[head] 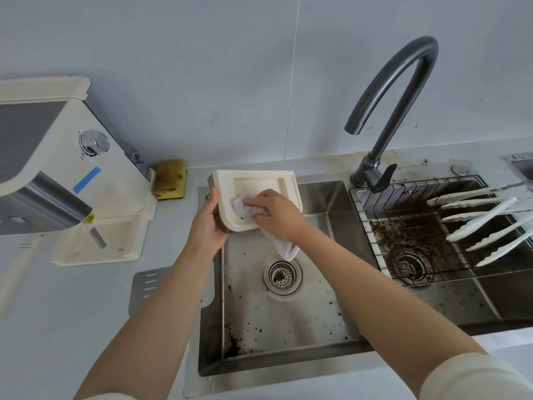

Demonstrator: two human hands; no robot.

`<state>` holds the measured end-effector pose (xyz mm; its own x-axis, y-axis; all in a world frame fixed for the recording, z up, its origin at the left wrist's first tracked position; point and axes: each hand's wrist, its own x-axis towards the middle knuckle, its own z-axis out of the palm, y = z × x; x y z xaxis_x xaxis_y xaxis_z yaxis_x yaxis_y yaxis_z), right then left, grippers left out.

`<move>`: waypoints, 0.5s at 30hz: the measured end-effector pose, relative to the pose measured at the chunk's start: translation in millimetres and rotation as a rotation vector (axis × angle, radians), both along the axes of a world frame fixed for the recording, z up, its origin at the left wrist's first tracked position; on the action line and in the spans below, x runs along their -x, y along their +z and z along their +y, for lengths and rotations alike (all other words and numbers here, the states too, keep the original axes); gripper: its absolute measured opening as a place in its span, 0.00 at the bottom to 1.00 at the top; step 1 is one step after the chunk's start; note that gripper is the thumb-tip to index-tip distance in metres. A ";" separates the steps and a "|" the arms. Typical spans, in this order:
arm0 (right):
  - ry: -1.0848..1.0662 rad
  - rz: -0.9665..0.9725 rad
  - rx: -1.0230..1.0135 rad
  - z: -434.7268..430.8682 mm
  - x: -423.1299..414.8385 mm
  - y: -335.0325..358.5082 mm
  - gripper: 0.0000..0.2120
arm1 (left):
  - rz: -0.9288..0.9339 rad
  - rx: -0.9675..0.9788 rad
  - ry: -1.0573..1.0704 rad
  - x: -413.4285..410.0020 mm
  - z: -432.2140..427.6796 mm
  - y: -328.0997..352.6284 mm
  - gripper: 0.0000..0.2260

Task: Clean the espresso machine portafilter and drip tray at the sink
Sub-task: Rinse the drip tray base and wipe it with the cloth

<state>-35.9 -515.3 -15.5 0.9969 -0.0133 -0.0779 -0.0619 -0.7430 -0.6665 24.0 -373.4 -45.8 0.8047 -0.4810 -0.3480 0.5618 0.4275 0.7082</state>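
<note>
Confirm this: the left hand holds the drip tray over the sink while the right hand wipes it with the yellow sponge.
Wrong tool. The right hand wipes the drip tray with a white cloth; the yellow sponge lies on the counter, as the head view shows. The left hand does hold the tray over the sink.

Over the left basin of a stainless steel double sink, speckled with dark grounds, the left hand grips the left edge of a cream plastic drip tray, tilted towards the camera, while the right hand presses a crumpled white cloth onto its inner face, the cloth's tail hanging above the round metal drain strainer. A dark curved gooseneck faucet rises behind the sink, and the right basin holds a black wire rack bearing white plastic tongs. On the grey counter to the left stand a cream and steel espresso machine and a yellow rectangular sponge.
</note>
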 end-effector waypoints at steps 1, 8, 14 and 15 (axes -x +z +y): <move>0.033 -0.008 0.038 -2.0 1.4 -1.8 0.16 | 0.002 -0.005 0.004 -0.7 -0.1 -0.3 0.19; 0.174 0.026 0.283 -19.8 3.0 -7.1 0.19 | 0.050 -0.059 0.044 2.6 3.5 -7.7 0.17; 0.099 -0.140 0.181 -22.5 6.4 -2.9 0.20 | 0.043 -0.069 0.017 -1.6 5.2 -6.1 0.19; 0.082 -0.177 0.173 -21.9 6.3 -0.4 0.20 | 0.050 -0.065 0.012 -1.9 4.5 -5.5 0.20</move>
<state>-42.2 -537.2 -15.9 0.9931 0.0704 0.0940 0.1095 -0.8447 -0.5239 26.0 -368.9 -51.4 0.7911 -0.4462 -0.4184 0.5924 0.3883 0.7059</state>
